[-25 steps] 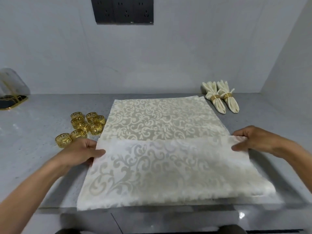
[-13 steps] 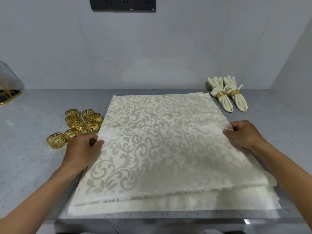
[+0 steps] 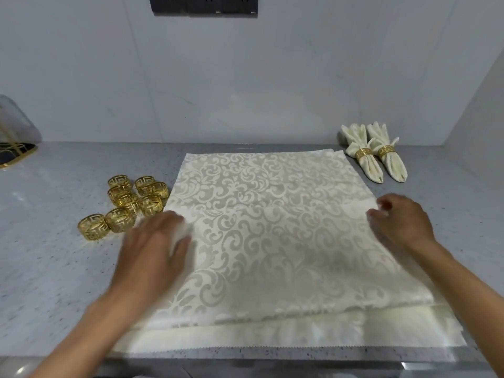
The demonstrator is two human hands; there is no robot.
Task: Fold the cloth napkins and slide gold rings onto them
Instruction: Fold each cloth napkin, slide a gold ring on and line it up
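Both hands lie on the cream damask napkin (image 3: pixel 272 227) spread on the counter (image 3: pixel 54 268): the left hand (image 3: pixel 152 249) is flat and blurred with motion over the napkin's left edge, fingers fairly straight and pressing the cloth, while the right hand (image 3: pixel 401 222) sits at the right edge with its fingers curled, apparently pinching the folded flap's corner, though the grip itself is hard to make out. Compared with half a second ago, the left hand has slid inward onto the cloth and the right hand has barely shifted; a second ago the flap was still raised between the two hands, and now it lies flat, its far edge across the napkin's middle. A strip of the lower layer shows along the near side, its serrated hem just short of the counter's near edge. To the left, a cluster of gold rings (image 3: pixel 131 200) sits just beside the napkin's left edge, near the left hand. At the far right, two finished napkins (image 3: pixel 379 159), each wearing a gold ring, lie close to the napkin's far right corner. Open counter remains at the left and the far right. The counter is grey speckled stone; a pale wall rises behind, carrying a black socket panel (image 3: pixel 203 5), and a gold-rimmed dark tray (image 3: pixel 16 154) sits at the far left.
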